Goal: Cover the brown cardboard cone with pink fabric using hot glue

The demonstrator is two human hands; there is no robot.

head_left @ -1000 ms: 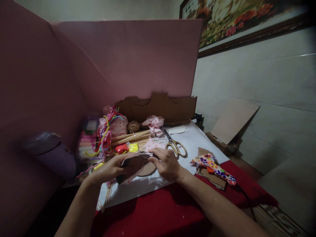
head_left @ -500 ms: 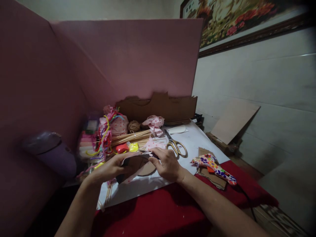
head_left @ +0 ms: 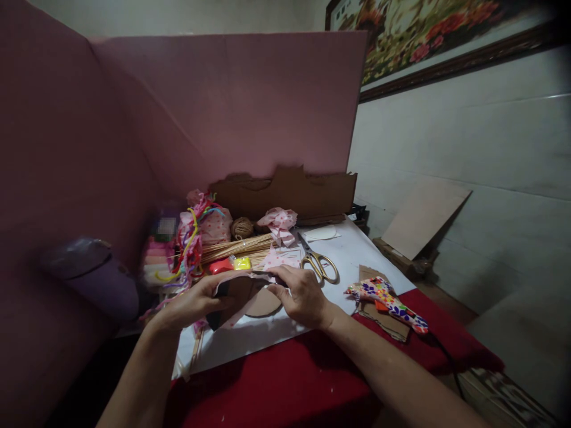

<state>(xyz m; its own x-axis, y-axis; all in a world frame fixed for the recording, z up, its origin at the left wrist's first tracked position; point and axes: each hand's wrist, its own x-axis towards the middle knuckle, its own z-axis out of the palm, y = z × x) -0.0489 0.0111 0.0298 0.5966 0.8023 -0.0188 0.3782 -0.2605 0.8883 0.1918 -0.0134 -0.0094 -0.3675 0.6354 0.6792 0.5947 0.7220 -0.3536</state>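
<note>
No readable lettering, numbers or signs.

The left hand [head_left: 200,302] and right hand [head_left: 303,295] grip a strip [head_left: 232,296]; a disc [head_left: 264,304] shows between them. Sticks [head_left: 243,247] lie beyond the hands, scissors [head_left: 309,254] just past the right, a glue gun [head_left: 372,290] farther right.

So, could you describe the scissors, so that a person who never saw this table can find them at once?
Start from the big pink board at the back, then come forward to the white sheet. On it, the scissors lie just beyond the right hand, left of the flowered glue gun. Their gold loop handles set them apart from the thin sticks and dotted paper nearby.
</note>
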